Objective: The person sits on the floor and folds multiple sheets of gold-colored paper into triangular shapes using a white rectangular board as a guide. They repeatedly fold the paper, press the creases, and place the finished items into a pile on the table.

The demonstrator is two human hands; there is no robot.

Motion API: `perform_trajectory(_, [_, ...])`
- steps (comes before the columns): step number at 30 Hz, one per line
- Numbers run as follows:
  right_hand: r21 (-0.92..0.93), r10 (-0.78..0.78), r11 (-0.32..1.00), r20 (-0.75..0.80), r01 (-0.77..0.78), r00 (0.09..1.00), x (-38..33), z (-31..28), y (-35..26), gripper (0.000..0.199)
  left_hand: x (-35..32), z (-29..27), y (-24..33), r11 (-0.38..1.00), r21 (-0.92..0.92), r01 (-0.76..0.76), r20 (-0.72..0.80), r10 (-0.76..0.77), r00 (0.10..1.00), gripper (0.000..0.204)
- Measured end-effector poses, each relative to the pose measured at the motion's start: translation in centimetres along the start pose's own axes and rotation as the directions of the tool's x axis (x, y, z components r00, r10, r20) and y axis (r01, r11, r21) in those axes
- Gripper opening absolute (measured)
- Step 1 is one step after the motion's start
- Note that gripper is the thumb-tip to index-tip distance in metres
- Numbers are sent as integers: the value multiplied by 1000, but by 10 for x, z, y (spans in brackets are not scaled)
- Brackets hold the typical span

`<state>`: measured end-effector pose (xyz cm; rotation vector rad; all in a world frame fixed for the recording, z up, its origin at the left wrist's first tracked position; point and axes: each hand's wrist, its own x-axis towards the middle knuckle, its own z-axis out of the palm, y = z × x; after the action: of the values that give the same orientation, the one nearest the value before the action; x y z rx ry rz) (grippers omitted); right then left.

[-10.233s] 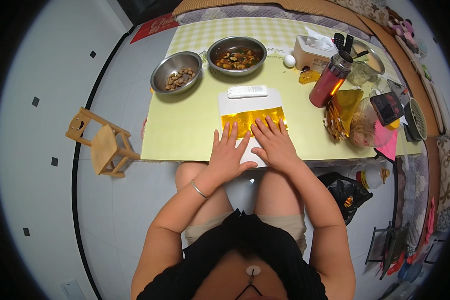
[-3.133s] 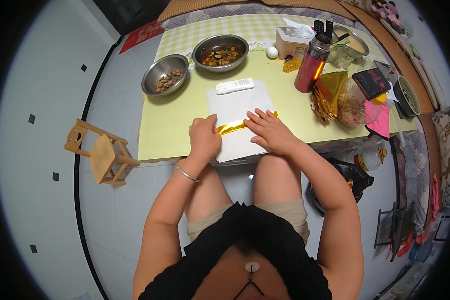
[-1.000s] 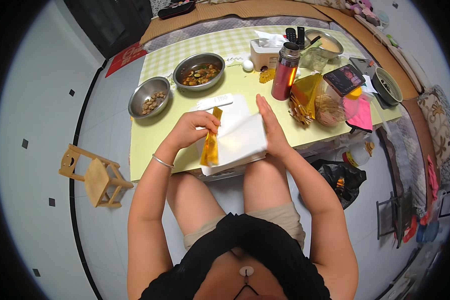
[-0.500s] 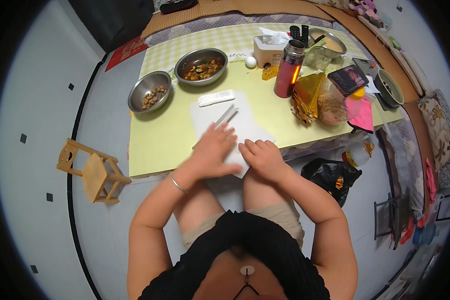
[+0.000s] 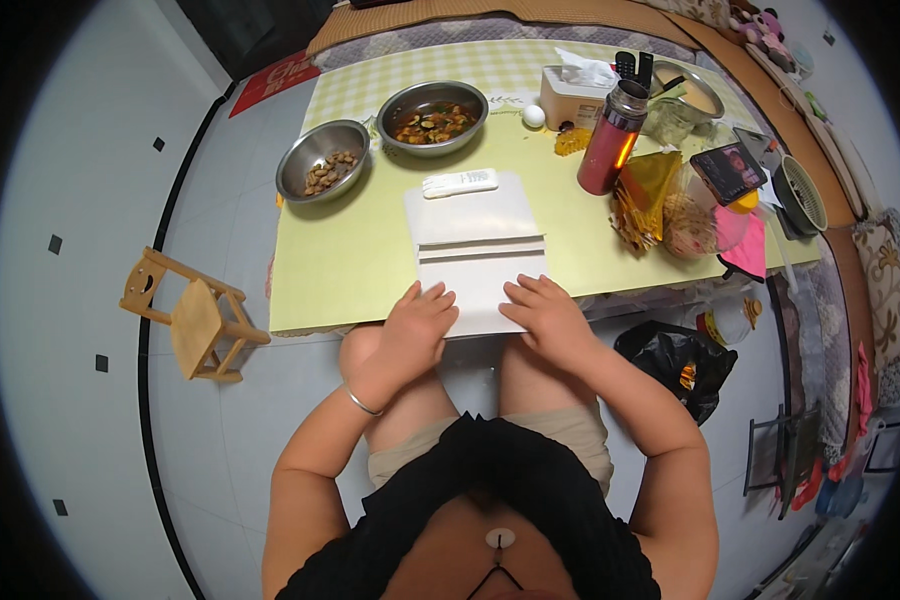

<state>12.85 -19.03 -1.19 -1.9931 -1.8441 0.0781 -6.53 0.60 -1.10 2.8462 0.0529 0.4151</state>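
A white paper-like sheet (image 5: 478,280) lies at the table's near edge, with a raised double fold running across it. My left hand (image 5: 420,325) rests at the sheet's near left side, fingers apart and laid down. At its near right side, my right hand (image 5: 548,318) lies on it with fingers spread. Neither hand holds anything. Beyond the fold, the sheet's far part carries a slim white packet (image 5: 460,183).
Behind stand a metal bowl of nuts (image 5: 325,160) and a metal bowl of food in liquid (image 5: 433,120). A red thermos (image 5: 610,140), a gold bag (image 5: 645,195), a propped phone (image 5: 727,172) and a tissue box (image 5: 573,95) fill the right. A small wooden chair (image 5: 198,315) stands left.
The sheet's slanted fold now lies straight across. My left hand has drawn back from over it to the near left, and my right hand's fingers have spread. The view has shifted slightly.
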Motion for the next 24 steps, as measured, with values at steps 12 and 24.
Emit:
perform_trajectory(12, [554,403,749,57,-365,913,42,-11,35,23,20,5,-55,845,-502,184,-72,-254,965,20])
perform_trajectory(24, [339,375,911,-443,-235,814,55,35,42,14,35,17,-46,910,-294,294,-389,-395,832,11])
